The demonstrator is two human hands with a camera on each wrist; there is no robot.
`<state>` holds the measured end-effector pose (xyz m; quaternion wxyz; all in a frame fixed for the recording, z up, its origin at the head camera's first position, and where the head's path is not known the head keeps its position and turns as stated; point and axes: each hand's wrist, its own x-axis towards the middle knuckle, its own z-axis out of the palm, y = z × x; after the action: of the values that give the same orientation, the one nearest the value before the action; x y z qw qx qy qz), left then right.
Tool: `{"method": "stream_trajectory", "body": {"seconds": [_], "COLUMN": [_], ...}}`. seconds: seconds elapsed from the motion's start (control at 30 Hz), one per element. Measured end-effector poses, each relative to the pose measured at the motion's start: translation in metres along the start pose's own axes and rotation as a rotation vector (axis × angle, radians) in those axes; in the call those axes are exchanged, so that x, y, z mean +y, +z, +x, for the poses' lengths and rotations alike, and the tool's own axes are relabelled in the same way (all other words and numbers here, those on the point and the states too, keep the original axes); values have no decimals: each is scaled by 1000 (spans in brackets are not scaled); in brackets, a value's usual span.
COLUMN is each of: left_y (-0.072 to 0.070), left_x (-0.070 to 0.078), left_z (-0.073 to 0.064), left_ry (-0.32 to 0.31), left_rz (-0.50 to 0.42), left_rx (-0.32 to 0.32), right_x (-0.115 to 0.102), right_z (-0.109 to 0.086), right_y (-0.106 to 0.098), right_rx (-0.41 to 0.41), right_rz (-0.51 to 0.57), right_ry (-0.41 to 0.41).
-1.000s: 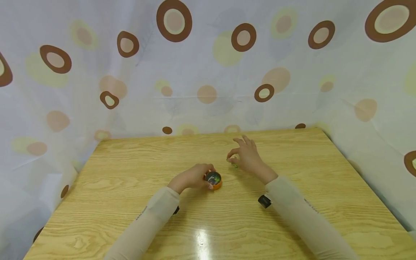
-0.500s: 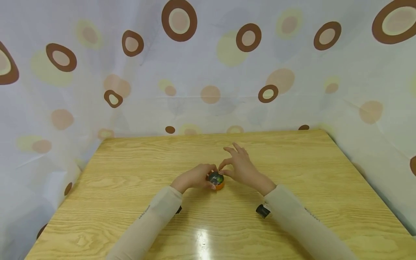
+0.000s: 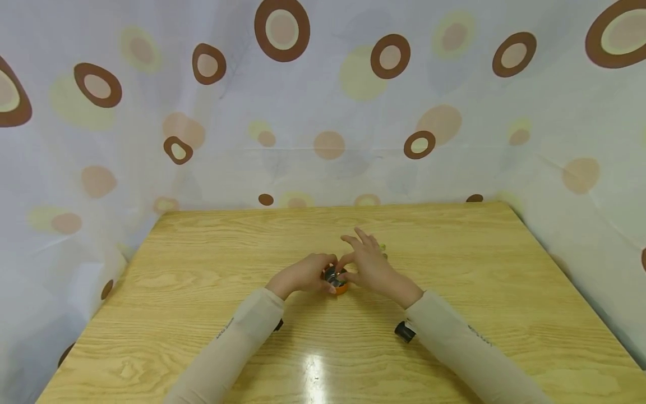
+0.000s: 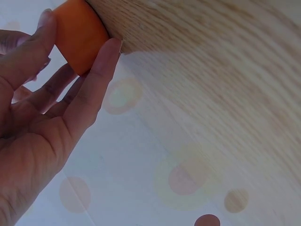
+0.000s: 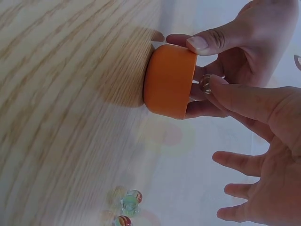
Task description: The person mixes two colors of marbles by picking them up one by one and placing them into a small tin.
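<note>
A small round orange bowl (image 3: 342, 290) with a shiny dark inside stands upright on the wooden table. My left hand (image 3: 305, 274) grips its side, thumb and fingers round the orange wall (image 4: 81, 35). Between thumb and index finger, my right hand (image 3: 375, 270) pinches a glass marble (image 5: 205, 84) right at the bowl's open mouth. The other right fingers are spread apart. Several more glass marbles (image 5: 129, 203) lie on the table beyond the right hand, partly hidden behind it in the head view.
The wood-grain table (image 3: 227, 241) runs back to a white curtain (image 3: 303, 112) with brown and yellow circles, which also closes off both sides. A black wrist camera (image 3: 405, 331) sits under the right forearm.
The right hand has moved left and down to the bowl with the pinched marble, uncovering marbles behind it. The left hand keeps its grip on the bowl.
</note>
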<state>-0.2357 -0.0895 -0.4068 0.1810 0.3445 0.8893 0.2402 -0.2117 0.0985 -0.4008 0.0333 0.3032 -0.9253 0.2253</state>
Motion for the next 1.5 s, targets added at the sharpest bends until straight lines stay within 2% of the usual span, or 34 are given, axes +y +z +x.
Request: {"method": "stream_trajectory", "body": {"seconds": [0.3,0.5,0.77,0.97,1.23,1.4,1.5], "left_y": [0,-1,-1,-1,0,0,0], "left_x": [-1,0,0,1,1,1,2], "left_z": [1,1,1,1,1,0,0], "left_ry": [-2,9,-10,-15,-25,-22,-18], "left_rz": [15,-7,0,-2,6,11,10], "left_rx": [-3,3,9,7,5,4,2], "right_x": [4,16,30,44,56,64,77], "right_z": [-2,-2,0,1,2,5,7], "right_y": [-5,-18,-38,-45,-47,-43,-35], "right_rx": [16,59,84,98,105,92,108], "right_rz": [35,33,10,-7,-88,-81,-81], "right_ry": [-2,34,68,93,153,184,182]}}
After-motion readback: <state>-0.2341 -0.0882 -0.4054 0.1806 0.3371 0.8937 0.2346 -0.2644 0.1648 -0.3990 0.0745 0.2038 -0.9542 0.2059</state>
